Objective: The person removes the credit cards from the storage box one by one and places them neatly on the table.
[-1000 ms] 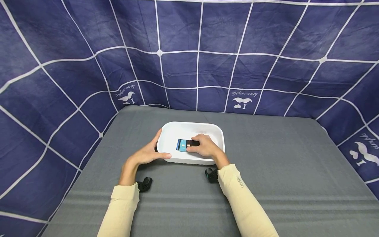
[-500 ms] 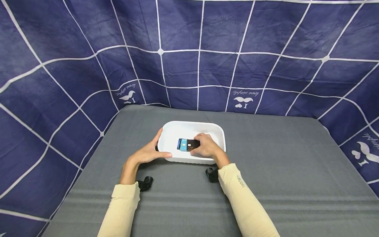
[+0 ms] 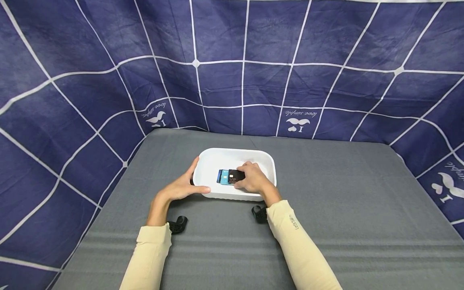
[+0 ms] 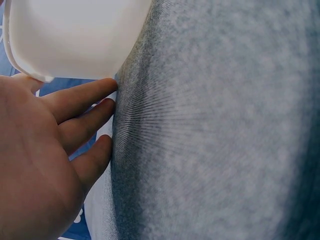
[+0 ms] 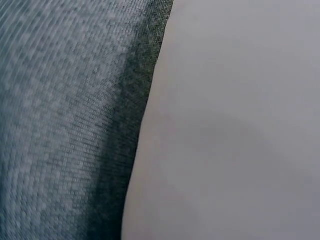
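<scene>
On a grey cloth [image 3: 326,181] before you, a white tray [image 3: 213,161] is holding overlapping cards. From left to right, a dark blue card [image 3: 219,176] is peeking out, a light blue card [image 3: 224,177] is showing more, and a black VIP card [image 3: 235,176] is lying uppermost. The cards are already resting inside the tray, but their edges are not lining up, and the black one is not yet being released. Your left hand [image 3: 177,187] is bracing the tray's left end, fingers spreading nearly straight, thumb touching the near rim. Your right hand [image 3: 255,179] is pinching the black VIP card between thumb and fingers; the right wrist view is not showing those fingertips.
</scene>
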{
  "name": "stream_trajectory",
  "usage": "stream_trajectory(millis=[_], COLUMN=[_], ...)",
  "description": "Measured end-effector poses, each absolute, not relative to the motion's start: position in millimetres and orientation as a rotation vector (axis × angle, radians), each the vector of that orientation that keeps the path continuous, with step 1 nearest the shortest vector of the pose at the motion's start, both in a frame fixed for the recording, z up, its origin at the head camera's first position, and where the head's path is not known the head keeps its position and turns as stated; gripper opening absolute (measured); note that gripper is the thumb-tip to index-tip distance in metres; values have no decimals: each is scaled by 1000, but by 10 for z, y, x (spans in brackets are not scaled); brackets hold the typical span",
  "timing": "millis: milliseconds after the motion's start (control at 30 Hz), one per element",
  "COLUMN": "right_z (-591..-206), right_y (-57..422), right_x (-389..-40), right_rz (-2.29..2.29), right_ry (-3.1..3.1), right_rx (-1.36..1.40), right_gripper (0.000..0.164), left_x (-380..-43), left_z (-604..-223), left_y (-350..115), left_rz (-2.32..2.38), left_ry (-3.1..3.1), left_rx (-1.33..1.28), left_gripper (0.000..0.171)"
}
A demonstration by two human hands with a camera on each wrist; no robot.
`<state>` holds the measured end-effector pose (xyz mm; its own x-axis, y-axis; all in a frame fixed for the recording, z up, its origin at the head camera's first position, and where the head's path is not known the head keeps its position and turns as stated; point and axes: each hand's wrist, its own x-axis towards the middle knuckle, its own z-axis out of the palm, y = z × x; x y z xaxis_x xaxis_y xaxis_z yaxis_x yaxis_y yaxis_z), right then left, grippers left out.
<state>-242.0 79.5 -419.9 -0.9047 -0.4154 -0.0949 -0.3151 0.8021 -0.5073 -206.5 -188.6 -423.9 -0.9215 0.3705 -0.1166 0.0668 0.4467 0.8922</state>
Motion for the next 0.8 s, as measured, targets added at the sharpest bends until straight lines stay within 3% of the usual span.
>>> stream_trajectory(millis=[433, 800], right_z=[-4154, -4151], right_y=[830, 829], right_x=[-2428, -2411], right_rz=[-825, -1199], right_ry=[2831, 2799], right_rx=[-561, -566], right_gripper=[62, 62], left_x=[-2087, -2080], left_z=[-4235, -4242], left_y=[-1862, -1892], left_rz=[1466, 1454], left_ry=[2411, 2421], left_rx=[394, 396], left_gripper=[122, 121])
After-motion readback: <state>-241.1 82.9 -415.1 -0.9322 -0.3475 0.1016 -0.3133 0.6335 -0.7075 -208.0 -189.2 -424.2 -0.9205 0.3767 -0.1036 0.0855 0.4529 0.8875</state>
